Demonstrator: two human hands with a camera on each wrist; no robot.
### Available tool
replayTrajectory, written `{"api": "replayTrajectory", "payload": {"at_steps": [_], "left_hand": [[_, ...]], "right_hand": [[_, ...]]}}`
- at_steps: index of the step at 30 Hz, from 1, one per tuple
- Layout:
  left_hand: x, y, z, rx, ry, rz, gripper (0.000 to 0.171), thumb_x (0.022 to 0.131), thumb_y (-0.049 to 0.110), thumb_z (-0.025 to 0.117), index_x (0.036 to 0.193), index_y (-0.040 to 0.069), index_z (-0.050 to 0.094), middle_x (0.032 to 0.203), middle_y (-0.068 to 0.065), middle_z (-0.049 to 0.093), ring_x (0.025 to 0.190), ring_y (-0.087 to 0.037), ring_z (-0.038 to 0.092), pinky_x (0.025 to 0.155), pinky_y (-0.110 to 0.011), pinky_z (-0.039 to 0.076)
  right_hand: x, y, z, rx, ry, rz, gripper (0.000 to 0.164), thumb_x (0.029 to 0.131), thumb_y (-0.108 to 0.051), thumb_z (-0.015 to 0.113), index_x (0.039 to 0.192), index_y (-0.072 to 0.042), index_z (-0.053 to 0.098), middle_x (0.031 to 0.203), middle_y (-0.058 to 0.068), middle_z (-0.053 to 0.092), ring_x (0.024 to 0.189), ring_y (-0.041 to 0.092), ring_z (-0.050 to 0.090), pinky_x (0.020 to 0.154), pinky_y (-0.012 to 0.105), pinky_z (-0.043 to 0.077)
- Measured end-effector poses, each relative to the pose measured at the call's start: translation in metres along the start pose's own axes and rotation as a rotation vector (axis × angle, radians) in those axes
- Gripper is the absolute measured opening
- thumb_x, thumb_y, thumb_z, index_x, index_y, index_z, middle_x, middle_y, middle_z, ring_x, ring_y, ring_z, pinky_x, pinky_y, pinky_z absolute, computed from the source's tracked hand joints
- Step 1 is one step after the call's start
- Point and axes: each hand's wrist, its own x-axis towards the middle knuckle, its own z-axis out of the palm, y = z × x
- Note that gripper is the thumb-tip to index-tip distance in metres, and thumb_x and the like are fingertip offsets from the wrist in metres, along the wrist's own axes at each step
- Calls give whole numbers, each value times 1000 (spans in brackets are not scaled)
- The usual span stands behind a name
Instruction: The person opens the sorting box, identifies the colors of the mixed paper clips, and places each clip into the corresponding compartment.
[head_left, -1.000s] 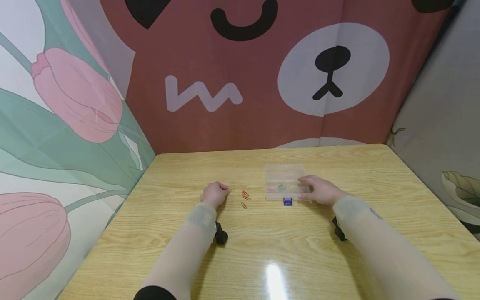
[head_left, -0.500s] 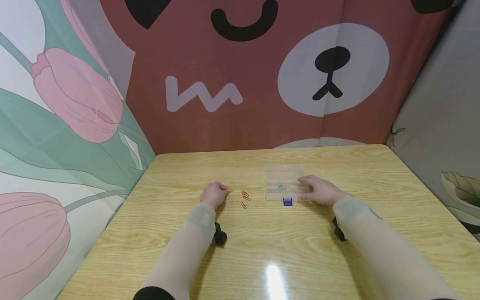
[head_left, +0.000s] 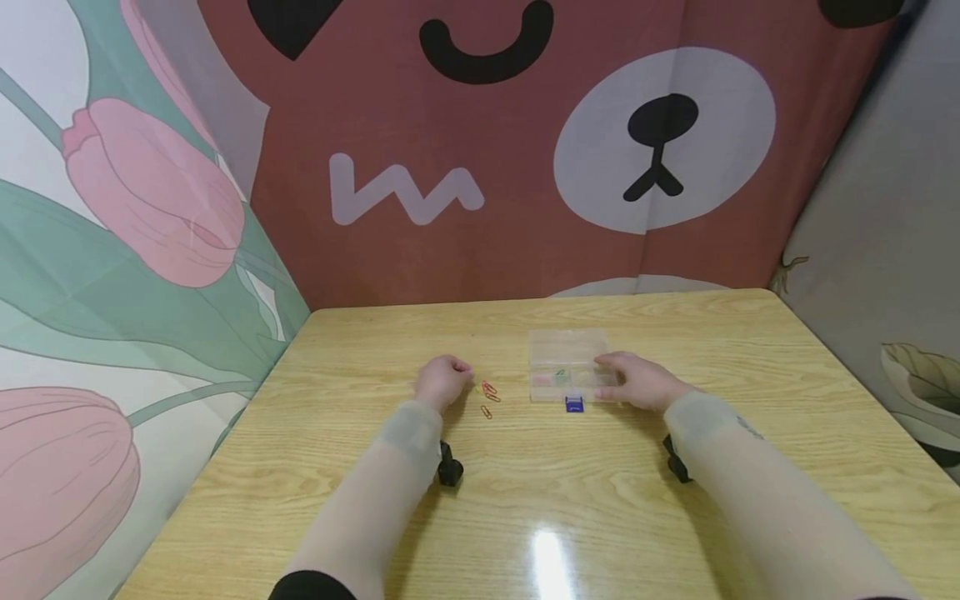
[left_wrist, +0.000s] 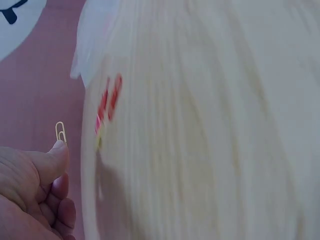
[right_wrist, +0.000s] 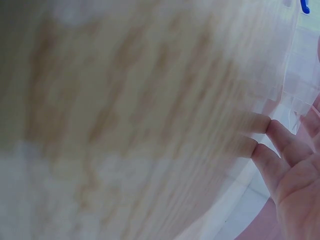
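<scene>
My left hand (head_left: 444, 382) is raised over the table, pinching a yellow paper clip (left_wrist: 60, 131) between thumb and forefinger. Just right of it lie several red paper clips (head_left: 490, 391), with an orange one (head_left: 486, 412) nearer to me. In the left wrist view, pink and yellow clips sit beside the red ones, blurred. My right hand (head_left: 643, 380) grips the right end of a clear plastic box (head_left: 545, 392), fingers and thumb spread around its edge. The box's lid (head_left: 567, 343) is laid back, and a green paper clip (head_left: 561, 373) shows inside.
A blue latch (head_left: 574, 405) sticks out at the box's front edge. The wooden table (head_left: 510, 500) meets a red cloth backdrop (head_left: 420, 267) at its far edge and a flowered cloth (head_left: 150, 350) on the left. A small black device is strapped under each wrist.
My left hand has lifted and shifted a little to the right, taking the yellow paper clip with it. My right hand and the box have stayed in place.
</scene>
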Motion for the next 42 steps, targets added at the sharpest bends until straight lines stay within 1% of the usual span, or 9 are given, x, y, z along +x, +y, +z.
{"api": "replayTrajectory", "payload": {"at_steps": [3,6,8,12,15,22,26,35,42], "left_hand": [[-3,11,4,-11,-20,25,12,91,30,68,91,18,70,91,4,66,87,-19,57,93,-48,34],[-5,22,9,-28,-45,43,12,92,30,67,93,18,69,92,4,65,86,-17,57,88,-44,40],[-6,28,12,-35,-55,59,12,92,30,66,93,18,69,91,5,65,85,-17,58,88,-45,40],[-7,40,20,-28,-60,85,12,92,32,66,89,21,69,88,7,65,89,-18,58,99,-51,30],[-7,48,28,-3,-55,112,11,91,32,67,87,21,69,87,8,65,92,-18,58,103,-54,24],[-12,74,41,30,-62,146,11,90,32,69,85,22,70,84,9,65,89,-17,58,97,-51,30],[-14,87,47,63,-72,164,12,90,32,69,82,23,71,82,12,65,90,-17,57,93,-49,30],[-13,102,61,86,-91,180,13,90,31,70,79,23,71,78,11,62,93,-21,53,94,-51,27],[-10,111,73,139,-85,186,14,89,33,70,78,24,73,79,12,61,94,-20,51,90,-48,28]], "right_hand": [[-1,1,0,11,-6,3,74,91,-39,66,147,-2,36,148,26,32,127,44,41,104,60,29],[-2,2,0,25,-11,11,74,91,-39,66,147,-3,35,150,26,30,129,44,38,104,60,27],[-2,2,-1,32,-14,13,74,91,-39,66,147,-3,35,150,26,30,130,45,36,105,60,27],[-2,1,-1,24,-10,11,74,91,-39,66,147,-3,36,149,26,31,132,46,34,105,60,26],[-1,1,-1,14,-4,2,73,91,-39,66,146,-1,37,149,26,32,133,46,33,106,59,25],[-2,0,-1,-3,-1,-4,73,91,-39,66,146,-1,37,148,27,33,134,46,31,106,59,24],[0,2,0,-7,-1,2,73,91,-40,66,146,-2,37,149,26,32,134,46,31,106,60,24],[2,4,2,-16,11,-6,72,90,-40,66,145,-3,38,148,26,33,134,46,31,107,60,23],[1,2,0,-16,10,6,72,90,-40,66,145,-3,39,148,26,34,133,46,32,106,59,25]]}}
